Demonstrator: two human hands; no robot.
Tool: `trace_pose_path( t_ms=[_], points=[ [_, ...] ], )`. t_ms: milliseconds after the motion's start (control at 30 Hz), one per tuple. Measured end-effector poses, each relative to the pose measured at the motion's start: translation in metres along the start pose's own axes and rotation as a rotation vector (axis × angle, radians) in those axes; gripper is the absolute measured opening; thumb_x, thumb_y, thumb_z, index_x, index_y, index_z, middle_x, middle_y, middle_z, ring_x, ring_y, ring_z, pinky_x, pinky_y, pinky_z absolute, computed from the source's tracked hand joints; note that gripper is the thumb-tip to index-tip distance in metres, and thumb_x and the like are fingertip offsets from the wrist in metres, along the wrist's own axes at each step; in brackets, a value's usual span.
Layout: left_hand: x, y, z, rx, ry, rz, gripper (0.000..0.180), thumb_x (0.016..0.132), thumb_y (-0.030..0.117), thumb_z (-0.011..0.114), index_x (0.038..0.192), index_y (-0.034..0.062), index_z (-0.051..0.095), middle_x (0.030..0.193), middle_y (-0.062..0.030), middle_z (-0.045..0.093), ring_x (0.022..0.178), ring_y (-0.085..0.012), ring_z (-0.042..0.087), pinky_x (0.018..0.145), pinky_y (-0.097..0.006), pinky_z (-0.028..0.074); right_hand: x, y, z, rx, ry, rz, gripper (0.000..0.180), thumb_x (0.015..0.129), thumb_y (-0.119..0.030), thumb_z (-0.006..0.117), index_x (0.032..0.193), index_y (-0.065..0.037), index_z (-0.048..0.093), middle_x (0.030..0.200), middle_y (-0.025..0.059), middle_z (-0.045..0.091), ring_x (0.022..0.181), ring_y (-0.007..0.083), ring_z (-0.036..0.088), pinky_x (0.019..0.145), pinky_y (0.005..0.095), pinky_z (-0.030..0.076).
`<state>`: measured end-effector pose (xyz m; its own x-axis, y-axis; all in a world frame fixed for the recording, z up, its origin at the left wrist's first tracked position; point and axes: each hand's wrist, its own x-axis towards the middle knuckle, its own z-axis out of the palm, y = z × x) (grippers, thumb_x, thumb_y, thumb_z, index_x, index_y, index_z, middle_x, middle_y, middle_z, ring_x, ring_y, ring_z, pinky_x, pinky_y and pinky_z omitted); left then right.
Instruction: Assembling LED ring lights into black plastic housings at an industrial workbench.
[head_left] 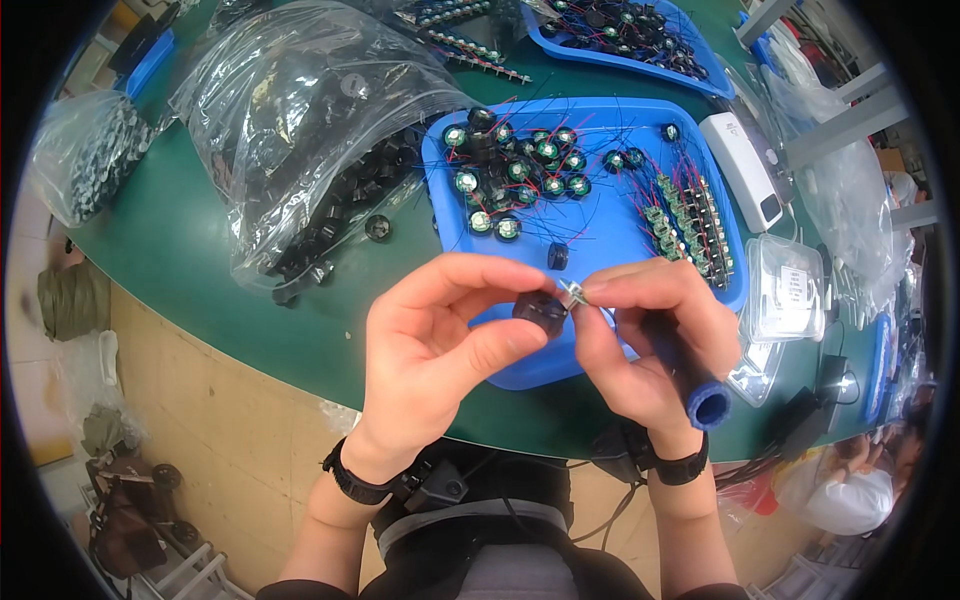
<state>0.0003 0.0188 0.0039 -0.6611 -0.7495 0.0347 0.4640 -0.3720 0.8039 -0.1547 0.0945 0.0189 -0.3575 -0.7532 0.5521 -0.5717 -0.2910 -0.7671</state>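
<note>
Between the thumb and fingers of my left hand (pixel 425 345) is a small round black plastic housing (pixel 540 313). My right hand (pixel 665 330) pinches a small metallic-and-green part (pixel 574 294), apparently a little circuit board, right against the housing's edge. Lying across the same palm is a dark cylindrical tool handle (pixel 685 372) with a blue hollow end; its far end is hidden by my fingers. Both hands are over the near side of a blue tray (pixel 525 375). Just beyond my fingertips a single black housing (pixel 558 256) sits in the tray.
Wired round parts (pixel 520 170) and rows of green boards (pixel 685 225) fill parts of the tray. A large clear bag (pixel 300 110) of black housings lies left. Behind stands a second blue tray (pixel 720 85). On the right are a white device (pixel 740 165) and a clear plastic box (pixel 785 290).
</note>
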Motion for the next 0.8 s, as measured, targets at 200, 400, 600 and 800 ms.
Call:
trace_pose_path(
  t_ms=[200, 400, 600, 800],
  points=[
    [0.002, -0.009, -0.007, -0.094, 0.004, -0.116, 0.022, 0.086, -0.002, 0.068, 0.106, -0.0071, 0.059, 0.098, -0.0146, 0.066, 0.087, -0.0209, 0.067, 0.076, -0.033, 0.058, -0.002, -0.001, 0.005, -0.024, 0.015, -0.021, 0.016, 0.068, 0.003, 0.074, 0.081, -0.004, 0.067, 0.07, 0.0042, 0.067, 0.049, 0.0084, 0.053, 0.042, 0.0212, 0.038],
    [0.003, -0.012, -0.006, -0.242, 0.029, -0.111, 0.026, 0.085, -0.003, 0.069, 0.108, -0.0074, 0.06, 0.099, -0.0151, 0.066, 0.089, -0.0207, 0.067, 0.078, -0.032, 0.057, 0.006, 0.009, 0.002, -0.139, -0.025, -0.351, 0.013, 0.068, 0.002, 0.074, 0.079, 0.001, 0.068, 0.07, 0.0083, 0.065, 0.06, 0.0213, 0.067, 0.051, 0.027, 0.052],
    [-0.001, 0.0, -0.001, 0.066, 0.078, -0.135, 0.036, 0.081, -0.008, 0.069, 0.116, -0.0077, 0.06, 0.111, -0.0157, 0.064, 0.096, -0.02, 0.065, 0.085, -0.033, 0.056, 0.005, 0.012, 0.0, -0.218, 0.002, -0.326, 0.014, 0.067, 0.002, 0.074, 0.078, -0.001, 0.068, 0.072, 0.0082, 0.067, 0.061, 0.0203, 0.066, 0.053, 0.0275, 0.052],
    [-0.005, 0.003, 0.006, 0.296, 0.072, 0.028, 0.036, 0.077, -0.015, 0.068, 0.112, -0.0085, 0.063, 0.111, -0.0153, 0.061, 0.097, -0.0205, 0.064, 0.083, -0.032, 0.06, 0.004, 0.005, -0.001, -0.254, 0.014, -0.41, 0.017, 0.065, 0.001, 0.077, 0.08, -0.003, 0.069, 0.073, 0.0058, 0.067, 0.056, 0.0149, 0.061, 0.047, 0.0244, 0.044]
  ],
)
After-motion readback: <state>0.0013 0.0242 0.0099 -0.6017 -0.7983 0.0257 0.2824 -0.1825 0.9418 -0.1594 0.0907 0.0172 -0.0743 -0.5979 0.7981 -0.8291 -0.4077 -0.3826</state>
